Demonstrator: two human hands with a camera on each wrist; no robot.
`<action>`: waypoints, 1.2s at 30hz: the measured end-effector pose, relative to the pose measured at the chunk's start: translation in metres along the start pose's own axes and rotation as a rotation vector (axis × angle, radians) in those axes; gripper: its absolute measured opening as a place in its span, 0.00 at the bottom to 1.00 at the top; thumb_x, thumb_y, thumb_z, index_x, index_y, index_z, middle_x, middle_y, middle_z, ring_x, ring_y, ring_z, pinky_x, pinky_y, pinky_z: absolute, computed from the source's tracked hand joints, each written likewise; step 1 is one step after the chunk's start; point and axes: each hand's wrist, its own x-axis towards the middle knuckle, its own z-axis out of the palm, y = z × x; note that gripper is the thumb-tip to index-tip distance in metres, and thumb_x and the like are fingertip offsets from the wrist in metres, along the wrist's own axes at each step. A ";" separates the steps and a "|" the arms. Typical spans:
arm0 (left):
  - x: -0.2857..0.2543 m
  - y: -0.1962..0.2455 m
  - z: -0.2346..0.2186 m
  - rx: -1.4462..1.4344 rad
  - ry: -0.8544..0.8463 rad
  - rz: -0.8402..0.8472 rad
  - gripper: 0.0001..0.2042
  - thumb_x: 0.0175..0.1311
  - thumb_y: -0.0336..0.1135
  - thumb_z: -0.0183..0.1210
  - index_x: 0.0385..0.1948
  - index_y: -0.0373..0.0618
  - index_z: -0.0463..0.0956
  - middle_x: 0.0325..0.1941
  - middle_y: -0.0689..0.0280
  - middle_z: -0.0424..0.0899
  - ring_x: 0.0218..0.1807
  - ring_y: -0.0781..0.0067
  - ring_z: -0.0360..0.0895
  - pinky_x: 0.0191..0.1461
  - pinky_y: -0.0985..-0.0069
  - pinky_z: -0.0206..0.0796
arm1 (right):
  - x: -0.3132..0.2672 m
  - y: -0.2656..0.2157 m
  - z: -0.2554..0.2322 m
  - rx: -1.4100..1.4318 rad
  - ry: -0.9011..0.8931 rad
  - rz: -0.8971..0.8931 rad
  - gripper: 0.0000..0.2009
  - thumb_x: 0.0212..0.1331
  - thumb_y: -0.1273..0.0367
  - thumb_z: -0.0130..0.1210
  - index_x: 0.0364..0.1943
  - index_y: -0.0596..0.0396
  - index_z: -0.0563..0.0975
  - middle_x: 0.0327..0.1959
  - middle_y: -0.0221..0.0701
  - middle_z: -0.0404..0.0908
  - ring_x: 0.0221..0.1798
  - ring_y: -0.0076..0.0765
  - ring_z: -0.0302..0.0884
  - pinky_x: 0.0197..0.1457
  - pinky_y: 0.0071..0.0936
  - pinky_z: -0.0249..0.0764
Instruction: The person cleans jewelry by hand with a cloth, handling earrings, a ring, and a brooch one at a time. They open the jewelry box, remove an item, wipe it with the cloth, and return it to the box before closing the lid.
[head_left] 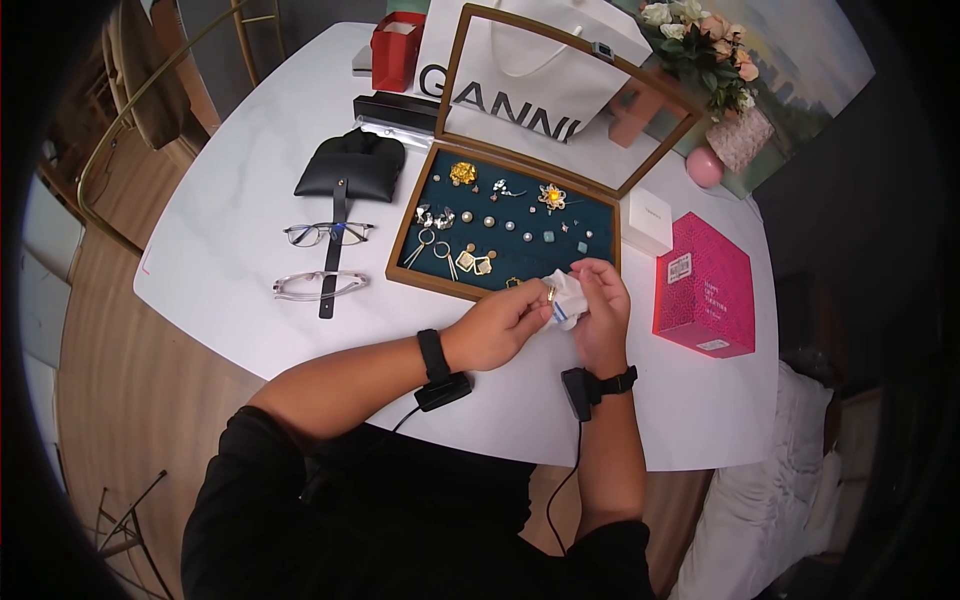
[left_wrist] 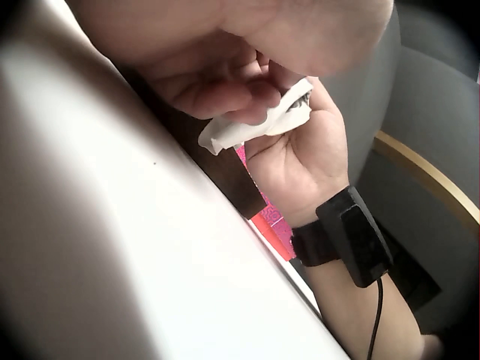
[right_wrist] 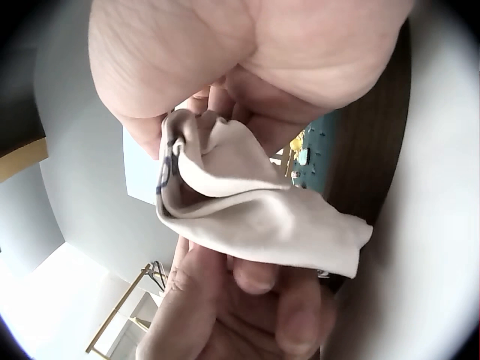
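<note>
A white cloth (head_left: pixel 567 299) is gripped between both hands at the front right edge of an open wooden jewelry box (head_left: pixel 398 273). My left hand (head_left: pixel 497 328) pinches the cloth's left side, where a small gold-coloured piece (head_left: pixel 551 294) shows at the fingertips. Around the other side of the cloth curl the fingers of my right hand (head_left: pixel 604 312). In the right wrist view the cloth (right_wrist: pixel 255 217) is folded, with a dark blue print along one edge. The left wrist view shows the cloth (left_wrist: pixel 259 127) against the right palm (left_wrist: pixel 304 161); what lies inside its folds is largely hidden.
Earrings and brooches (head_left: pixel 462 173) sit in rows on the box's green lining. Two pairs of glasses (head_left: pixel 320 286) and a black pouch (head_left: pixel 352 168) lie left. A pink box (head_left: pixel 706 290) and small white box (head_left: pixel 647 222) stand right; a paper bag (head_left: pixel 520 60) stands behind.
</note>
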 end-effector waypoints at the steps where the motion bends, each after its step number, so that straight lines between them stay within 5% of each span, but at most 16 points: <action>1: 0.000 -0.004 0.001 0.020 0.028 0.027 0.05 0.87 0.33 0.55 0.47 0.44 0.74 0.31 0.72 0.73 0.33 0.81 0.70 0.39 0.75 0.67 | -0.001 -0.002 0.000 0.009 -0.015 -0.001 0.09 0.82 0.72 0.57 0.57 0.61 0.81 0.48 0.32 0.88 0.49 0.23 0.85 0.56 0.22 0.80; 6: 0.003 -0.013 -0.001 -0.059 0.028 -0.052 0.04 0.88 0.33 0.52 0.51 0.45 0.73 0.33 0.73 0.73 0.34 0.85 0.69 0.39 0.79 0.66 | -0.003 -0.013 0.004 0.035 -0.072 0.010 0.12 0.81 0.72 0.57 0.61 0.63 0.81 0.51 0.34 0.89 0.52 0.24 0.86 0.58 0.23 0.80; 12: 0.003 -0.008 0.001 -0.109 0.015 -0.054 0.04 0.88 0.30 0.50 0.53 0.45 0.73 0.36 0.73 0.75 0.34 0.86 0.69 0.39 0.81 0.66 | 0.000 -0.005 0.002 -0.313 -0.212 -0.076 0.14 0.79 0.75 0.61 0.64 0.64 0.80 0.56 0.33 0.88 0.55 0.23 0.85 0.56 0.21 0.80; 15: 0.003 -0.004 0.000 -0.158 0.019 -0.049 0.04 0.87 0.29 0.50 0.53 0.45 0.73 0.36 0.73 0.75 0.34 0.86 0.69 0.39 0.81 0.65 | -0.002 -0.011 0.006 -0.223 -0.221 0.039 0.15 0.78 0.77 0.61 0.65 0.63 0.79 0.58 0.33 0.87 0.56 0.23 0.85 0.58 0.21 0.81; 24: 0.005 -0.007 -0.003 -0.433 -0.023 -0.154 0.08 0.91 0.39 0.48 0.47 0.49 0.70 0.32 0.74 0.73 0.30 0.85 0.67 0.35 0.83 0.62 | 0.003 -0.008 -0.001 -0.318 -0.103 -0.117 0.16 0.75 0.82 0.58 0.64 0.64 0.79 0.55 0.34 0.87 0.58 0.27 0.85 0.64 0.24 0.80; 27: 0.006 -0.006 -0.002 -0.478 -0.015 -0.145 0.09 0.91 0.40 0.48 0.46 0.50 0.70 0.33 0.73 0.74 0.30 0.85 0.68 0.34 0.84 0.61 | 0.005 -0.013 -0.007 -0.331 -0.004 -0.090 0.17 0.71 0.84 0.53 0.61 0.64 0.82 0.53 0.34 0.86 0.56 0.25 0.84 0.62 0.22 0.80; 31: 0.007 -0.009 0.000 -0.467 -0.030 -0.152 0.09 0.92 0.40 0.48 0.46 0.50 0.70 0.35 0.73 0.75 0.31 0.85 0.69 0.34 0.84 0.61 | 0.005 -0.024 -0.018 -0.262 -0.091 0.137 0.19 0.69 0.82 0.49 0.59 0.61 0.85 0.48 0.26 0.84 0.45 0.16 0.80 0.46 0.16 0.74; 36: 0.006 -0.011 -0.003 -0.392 -0.065 -0.172 0.09 0.91 0.39 0.49 0.46 0.46 0.71 0.38 0.72 0.78 0.33 0.84 0.70 0.40 0.81 0.67 | 0.002 -0.022 -0.012 -0.533 -0.161 0.122 0.10 0.73 0.69 0.69 0.52 0.57 0.86 0.38 0.20 0.86 0.34 0.12 0.77 0.36 0.15 0.71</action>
